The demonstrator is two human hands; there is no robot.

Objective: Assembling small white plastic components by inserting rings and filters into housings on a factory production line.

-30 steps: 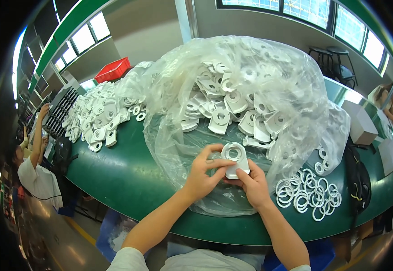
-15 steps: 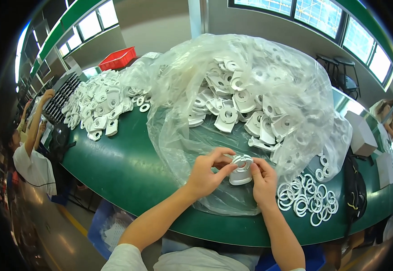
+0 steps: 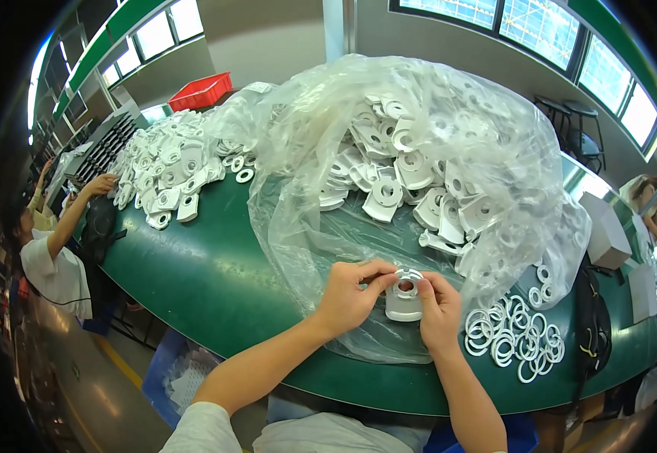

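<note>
Head view took in a curved green table point(image 3: 192, 264) across the frame, a clear plastic bag point(image 3: 281, 200) of white parts point(image 3: 415, 172) at upper centre, a heap of similar pieces point(image 3: 173, 172) at upper left and a pile of pale rings point(image 3: 503, 343) at lower right. Just below and right of centre, the left hand point(image 3: 349, 296) and right hand point(image 3: 441, 308) each kept a closed, pinching grip on opposite sides of one white piece point(image 3: 403, 308), its holed end uppermost.
</note>
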